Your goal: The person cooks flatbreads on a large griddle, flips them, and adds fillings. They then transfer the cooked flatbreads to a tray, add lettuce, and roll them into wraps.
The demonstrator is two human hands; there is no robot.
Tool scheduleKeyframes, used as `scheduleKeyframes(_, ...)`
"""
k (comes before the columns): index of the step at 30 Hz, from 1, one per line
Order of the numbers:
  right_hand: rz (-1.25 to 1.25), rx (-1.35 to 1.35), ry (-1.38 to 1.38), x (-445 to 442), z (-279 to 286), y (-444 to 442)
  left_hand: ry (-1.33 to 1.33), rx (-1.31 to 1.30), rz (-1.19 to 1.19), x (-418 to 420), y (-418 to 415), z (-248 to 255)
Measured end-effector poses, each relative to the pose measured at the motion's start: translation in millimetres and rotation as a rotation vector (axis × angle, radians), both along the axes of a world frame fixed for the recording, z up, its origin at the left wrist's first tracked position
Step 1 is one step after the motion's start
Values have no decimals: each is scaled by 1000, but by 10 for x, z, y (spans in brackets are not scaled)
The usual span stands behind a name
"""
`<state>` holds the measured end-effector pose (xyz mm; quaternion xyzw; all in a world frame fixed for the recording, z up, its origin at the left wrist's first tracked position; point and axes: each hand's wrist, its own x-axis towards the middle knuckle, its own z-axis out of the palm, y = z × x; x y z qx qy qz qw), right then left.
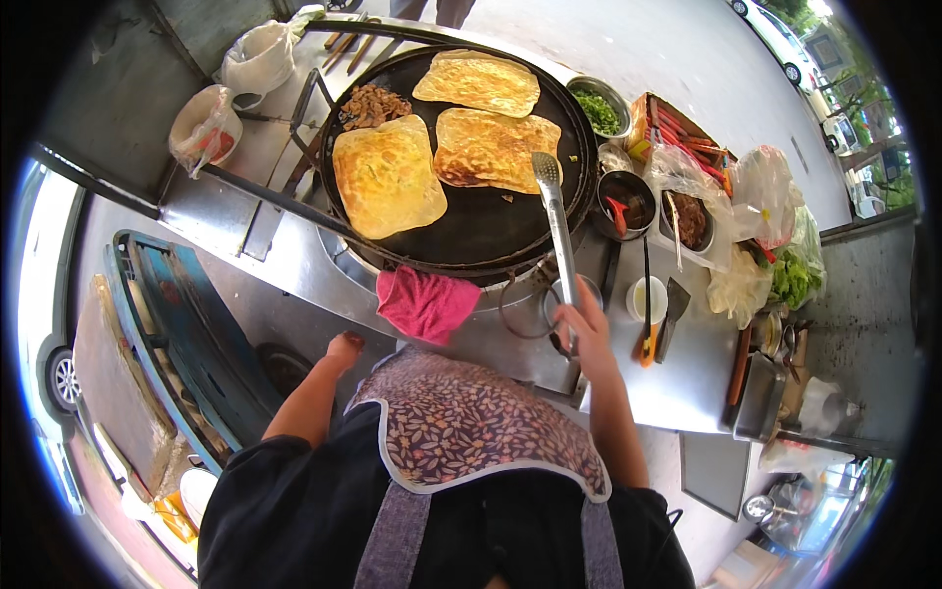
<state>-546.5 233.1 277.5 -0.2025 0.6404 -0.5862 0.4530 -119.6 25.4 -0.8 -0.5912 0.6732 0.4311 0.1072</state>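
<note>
My right hand [589,327] grips a pair of metal tongs [561,235]. Their perforated tip overlaps the right end of a browned flatbread [493,147] on a round black griddle [471,228]. Behind that lies a paler flatbread [478,81]. A third, golden and roughly square flatbread [388,180] is at the griddle's left. Shredded cooked filling [374,107] is heaped by the far left rim. My left hand [346,350] hangs in front of the counter with curled fingers and nothing visible in it. A pink cloth [427,305] drapes near the griddle's front rim.
To the right stand a bowl of chopped greens [597,110], a box of sausages [681,136], a dark sauce pan [625,202] with a red brush, and a white cup [647,300]. A scraper [671,320] lies nearby. Plastic-lined tubs [206,129] sit left; a person's legs [434,11] show beyond.
</note>
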Motion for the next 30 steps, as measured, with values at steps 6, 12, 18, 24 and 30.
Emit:
scheduleKeyframes(6,19,96,-357,-281,291,103,23,-248,-413,68,-73,-45)
scheduleKeyframes(12,-259,-124,-575,-237,-350,-1193,118,213,140,663,19,-475)
scheduleKeyframes(18,-231,-163,-120,-23,275,-1309,83,203,263,1030,85,-330)
scheduleKeyframes(24,-18,137,1026,109,699,-1212,10,-377,-839,1708,-43,-1000)
scheduleKeyframes(30,143,409,1252,600,6,-1361,-10,119,-154,1403,-362,-1033)
